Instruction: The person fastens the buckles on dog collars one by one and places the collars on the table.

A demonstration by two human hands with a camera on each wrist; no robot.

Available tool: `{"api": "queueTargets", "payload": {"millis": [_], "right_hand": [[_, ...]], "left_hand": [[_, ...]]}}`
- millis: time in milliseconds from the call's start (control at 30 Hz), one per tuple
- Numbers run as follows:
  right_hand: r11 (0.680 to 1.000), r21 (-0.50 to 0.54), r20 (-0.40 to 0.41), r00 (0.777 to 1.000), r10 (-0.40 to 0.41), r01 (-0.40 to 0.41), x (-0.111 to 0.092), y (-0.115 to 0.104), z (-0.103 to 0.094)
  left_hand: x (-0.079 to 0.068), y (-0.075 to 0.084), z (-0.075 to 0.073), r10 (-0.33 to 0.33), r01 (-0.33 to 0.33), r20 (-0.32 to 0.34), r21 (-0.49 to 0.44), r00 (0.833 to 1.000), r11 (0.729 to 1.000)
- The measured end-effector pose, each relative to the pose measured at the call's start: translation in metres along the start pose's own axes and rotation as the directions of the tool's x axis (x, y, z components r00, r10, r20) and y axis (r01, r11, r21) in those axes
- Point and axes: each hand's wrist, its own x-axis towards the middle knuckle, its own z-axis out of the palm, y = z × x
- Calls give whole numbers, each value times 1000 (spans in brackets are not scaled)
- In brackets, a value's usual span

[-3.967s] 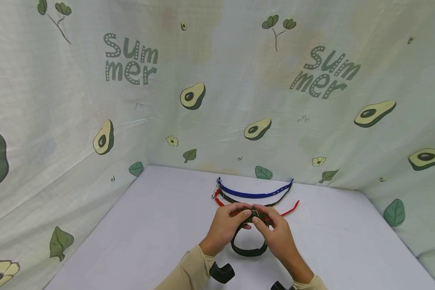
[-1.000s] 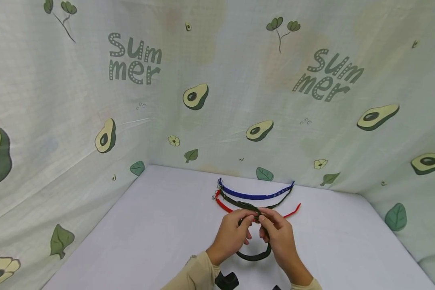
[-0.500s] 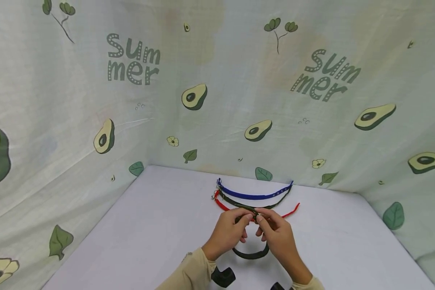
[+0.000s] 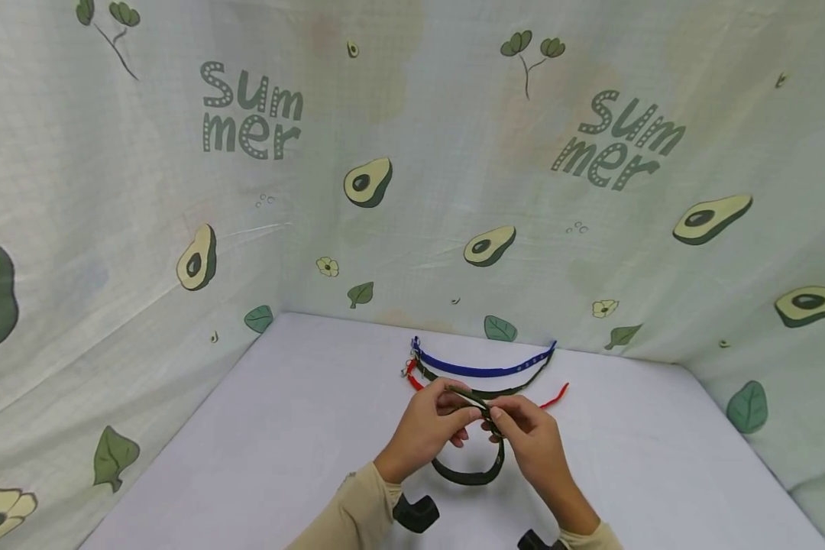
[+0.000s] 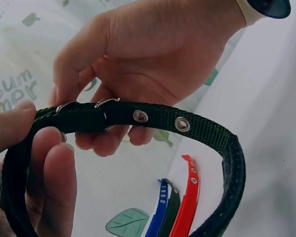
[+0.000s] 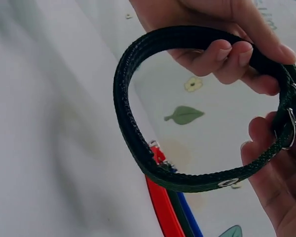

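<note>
A dark green webbing pet collar [image 4: 469, 479], bent into a loop, is held up between my hands. It has metal eyelets and a buckle [image 5: 106, 104] with metal rings at its top. My left hand [image 4: 422, 420] pinches the strap with thumb and fingers beside the buckle; in the right wrist view, its fingers [image 6: 222, 52] curl round the band. On the other side, my right hand [image 4: 532, 439] grips the collar near the buckle with thumb and fingertips. The left wrist view shows this right hand [image 5: 143, 54] behind the strap. Fingers partly hide the buckle in the head view.
Behind my hands, a blue collar [image 4: 484, 372], another green collar [image 4: 440, 379] and a red collar [image 4: 557, 397] lie side by side on the white table [image 4: 302, 428]. A patterned cloth [image 4: 412, 114] stands around the table's back and sides.
The strap by the buckle now rises as a narrow arch over my left fingers. My left hand has shifted slightly up and left, and the loop has swung left. The other collars stay put.
</note>
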Motion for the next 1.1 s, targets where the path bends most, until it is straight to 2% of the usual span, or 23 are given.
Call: {"api": "queueTargets", "payload": {"millis": [200, 333, 633, 767, 933, 1100], "right_hand": [[995, -52, -2, 996, -84, 84, 0, 0, -2], [990, -29, 20, 991, -134, 135, 0, -1, -1], [991, -56, -19, 993, -120, 119, 0, -1, 0], [988, -57, -11, 990, -143, 142, 1, -1, -1], [986, -63, -41, 987, -158, 156, 0, -1, 0], [977, -95, -36, 980, -196, 191, 0, -4, 0]], "left_hand": [[1, -1, -2, -11, 11, 1, -18, 1000, 1000], [2, -2, -2, 0, 0, 12, -11, 1000, 1000], [3, -3, -4, 16, -16, 63, 1, 998, 1000], [4, -5, -3, 10, -10, 23, 8, 1000, 1000], [4, -6, -1, -34, 34, -35, 10, 999, 999], [2, -5, 0, -45, 47, -55, 38, 998, 998]]}}
